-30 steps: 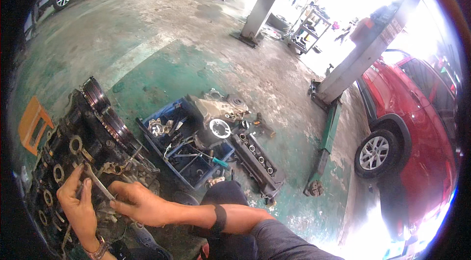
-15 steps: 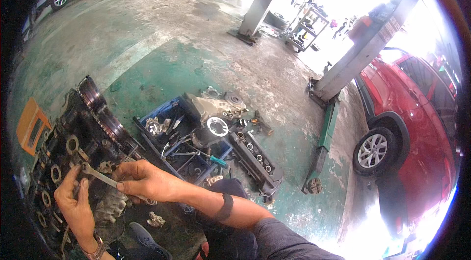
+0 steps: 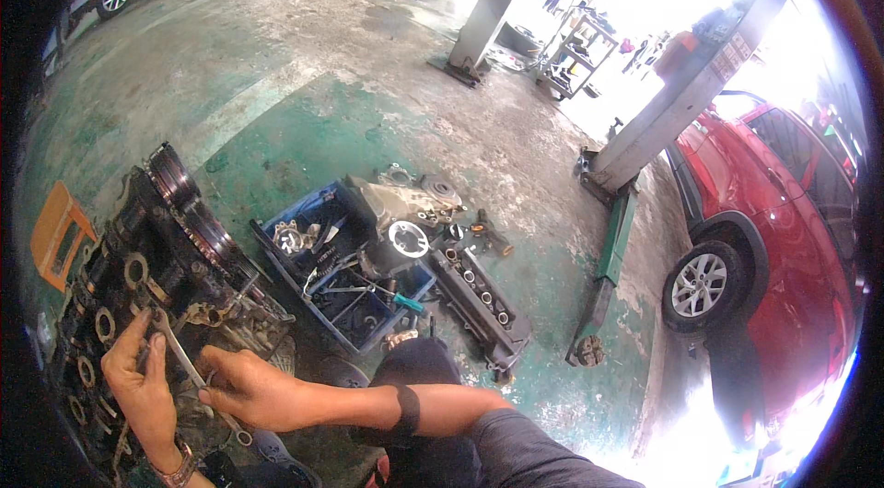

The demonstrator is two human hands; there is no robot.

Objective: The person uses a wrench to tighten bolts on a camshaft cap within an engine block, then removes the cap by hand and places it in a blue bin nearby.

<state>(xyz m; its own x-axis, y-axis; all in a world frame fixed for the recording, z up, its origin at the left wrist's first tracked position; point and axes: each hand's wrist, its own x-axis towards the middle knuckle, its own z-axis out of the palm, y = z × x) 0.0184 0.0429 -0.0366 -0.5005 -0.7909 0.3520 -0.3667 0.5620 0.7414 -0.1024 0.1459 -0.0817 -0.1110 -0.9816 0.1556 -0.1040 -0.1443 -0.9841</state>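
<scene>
A combination wrench (image 3: pixel 180 352) slants across the side of a dark, oily engine block (image 3: pixel 175 230) at the lower left. My right hand (image 3: pixel 241 387) is closed round its handle, and the ring end pokes out below the fingers. At the upper end, the thumb and index finger of my left hand (image 3: pixel 140 387) pinch close about the wrench's head, against the block. Whatever the head sits on is hidden by those fingers. Several round openings with pale rims line the block beside my left hand.
Right of the block lies a blue crate (image 3: pixel 304 295) of parts and tools, including a teal-handled screwdriver (image 3: pixel 408 302). A black valve cover (image 3: pixel 483 308) is beside it on the floor. An orange plastic piece (image 3: pixel 60 235) stands beyond the block. A green lift arm (image 3: pixel 615 244) and a red car (image 3: pixel 783 258) are at the right.
My right hand has swung down toward me with the wrench's handle, turning the wrench clockwise in view. My left hand has stayed at its head.
</scene>
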